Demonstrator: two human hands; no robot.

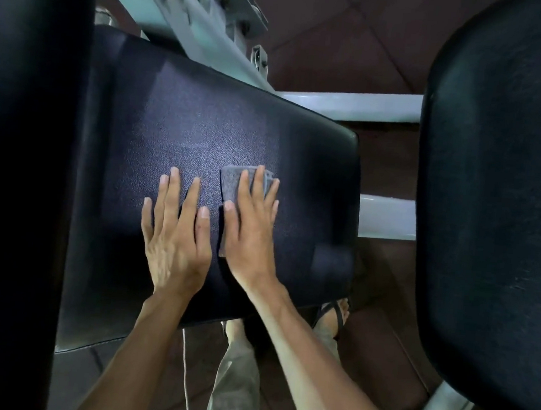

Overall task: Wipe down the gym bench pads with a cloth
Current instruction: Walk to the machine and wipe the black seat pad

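Note:
A black textured bench pad (pixel 204 127) fills the middle of the view. My right hand (pixel 250 229) lies flat on a folded grey cloth (pixel 232 182) and presses it against the pad; the cloth's far edge and left side show past my fingers. My left hand (pixel 174 239) rests flat on the bare pad just left of the cloth, fingers spread, holding nothing. Both forearms reach in from the bottom of the view.
A second black pad (pixel 499 192) stands at the right and a dark upright pad (pixel 20 166) at the left. The white metal frame (pixel 187 24) runs behind the pad, with crossbars (pixel 346 105) at the right. My legs and a sandalled foot (pixel 334 315) stand on brown floor tiles below.

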